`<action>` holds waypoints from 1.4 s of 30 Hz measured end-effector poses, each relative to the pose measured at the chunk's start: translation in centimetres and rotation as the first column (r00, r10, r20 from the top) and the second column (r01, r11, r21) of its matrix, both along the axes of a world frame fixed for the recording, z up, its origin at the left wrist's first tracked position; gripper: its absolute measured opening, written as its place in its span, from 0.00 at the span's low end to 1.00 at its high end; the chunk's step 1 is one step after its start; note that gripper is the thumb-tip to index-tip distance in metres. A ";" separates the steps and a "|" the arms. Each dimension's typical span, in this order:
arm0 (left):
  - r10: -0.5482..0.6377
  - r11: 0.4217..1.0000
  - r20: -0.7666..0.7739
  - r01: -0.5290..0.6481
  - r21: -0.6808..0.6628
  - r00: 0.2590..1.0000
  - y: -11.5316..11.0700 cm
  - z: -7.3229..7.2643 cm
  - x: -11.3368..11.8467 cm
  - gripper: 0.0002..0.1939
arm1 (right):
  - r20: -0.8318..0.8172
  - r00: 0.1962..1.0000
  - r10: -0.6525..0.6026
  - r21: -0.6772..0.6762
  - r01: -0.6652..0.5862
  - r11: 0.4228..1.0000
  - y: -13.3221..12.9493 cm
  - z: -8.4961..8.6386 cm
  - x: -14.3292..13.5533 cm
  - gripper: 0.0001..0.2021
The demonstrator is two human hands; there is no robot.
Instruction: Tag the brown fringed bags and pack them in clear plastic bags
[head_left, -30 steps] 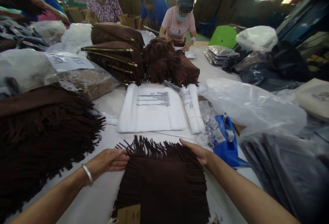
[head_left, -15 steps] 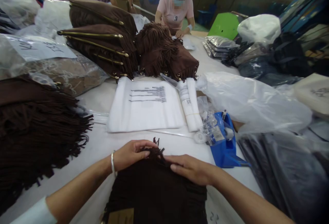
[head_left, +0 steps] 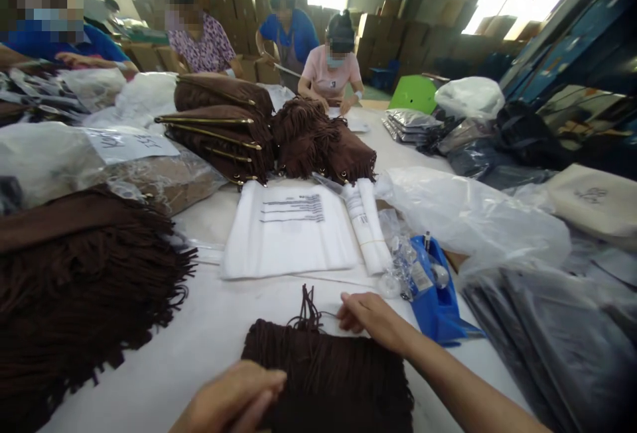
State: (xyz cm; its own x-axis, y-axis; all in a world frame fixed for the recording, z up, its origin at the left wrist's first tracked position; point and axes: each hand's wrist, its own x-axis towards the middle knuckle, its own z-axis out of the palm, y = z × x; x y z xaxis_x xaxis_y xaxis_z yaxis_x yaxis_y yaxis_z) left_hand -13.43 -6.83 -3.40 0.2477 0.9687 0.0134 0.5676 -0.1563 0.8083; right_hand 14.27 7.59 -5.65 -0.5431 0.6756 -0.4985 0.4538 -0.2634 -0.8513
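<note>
A dark brown fringed bag lies flat on the white table in front of me, running off the bottom of the view. From its far edge several loose fringe strands stick up in a tuft. My right hand is just beyond that edge, fingers curled, with one thin strand leading from the tuft to its fingertips. Over the bag's left side is my left hand, slightly blurred, its thumb and fingers pressed together; whatever may be between them is hidden.
A white printed bag stack lies ahead beside a white roll. A blue tape dispenser stands right. Brown fringe is piled left, more brown bags behind. Grey plastic-wrapped packs lie right. Co-workers stand across the table.
My left hand has left the far edge of the bag and come back toward me. The right hand has lifted slightly and curled its fingers. My view has tilted up.
</note>
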 end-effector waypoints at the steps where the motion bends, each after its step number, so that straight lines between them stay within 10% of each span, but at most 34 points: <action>1: 0.169 0.985 0.013 -0.168 -0.023 0.986 1.0 0.2 -0.5 0.15 | 0.030 0.996 0.087 -0.133 -0.082 0.988 1.3 -0.8 -1.0 0.31; 4: 0.424 0.898 -0.001 -0.420 -0.128 0.906 4.3 -0.7 -1.9 0.17 | 0.032 0.970 0.240 -0.340 -0.215 0.916 3.4 -3.1 -4.0 0.33; 9: 0.344 0.899 0.092 -0.299 -0.320 0.934 5.9 -3.6 -2.2 0.20 | -0.248 0.956 0.154 -0.440 -0.253 0.862 1.7 -2.8 -7.1 0.34; 13: 0.318 0.896 0.100 -0.264 -0.358 0.943 4.6 -3.7 -2.1 0.21 | -0.404 0.829 0.386 0.030 -0.410 0.912 -1.2 0.5 -6.5 0.26; 18: 0.174 0.979 -0.096 -0.183 -0.090 0.980 4.4 -4.0 -0.7 0.20 | 0.089 0.693 0.715 0.607 -0.607 0.513 -6.3 0.0 -4.6 0.34; 23: -0.253 0.958 -0.319 0.283 0.051 0.913 4.0 -5.4 2.4 0.22 | 0.160 0.721 0.675 0.713 -0.557 0.426 -10.0 -1.1 -2.9 0.32; 26: -0.253 0.951 -0.368 0.300 0.077 0.895 3.2 -6.0 2.5 0.23 | 0.017 0.757 0.654 0.742 -0.448 0.499 -9.2 0.6 0.2 0.22; 31: -0.245 0.945 -0.413 0.312 0.101 0.877 1.8 -5.7 2.1 0.25 | 0.025 0.992 0.125 0.702 -0.107 0.704 -6.3 0.7 4.9 0.22; 37: -0.238 0.954 -0.381 0.288 0.078 0.893 -0.5 -4.4 1.6 0.25 | 0.051 0.913 0.404 0.636 -0.342 0.692 -8.1 -1.7 3.8 0.24; 42: -0.294 0.955 -0.275 0.294 -0.045 0.915 -1.7 -3.0 0.8 0.22 | -0.288 0.901 0.326 0.424 -0.185 0.887 -7.0 1.1 3.3 0.23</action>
State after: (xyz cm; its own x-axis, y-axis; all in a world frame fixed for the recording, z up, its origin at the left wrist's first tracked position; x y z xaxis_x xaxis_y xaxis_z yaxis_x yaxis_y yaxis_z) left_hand -12.62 -8.48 -6.39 0.5148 0.8516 -0.0986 0.6966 -0.3485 0.6271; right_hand 17.55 0.61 -4.59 -0.8102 0.5860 0.0145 0.1228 0.1938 -0.9733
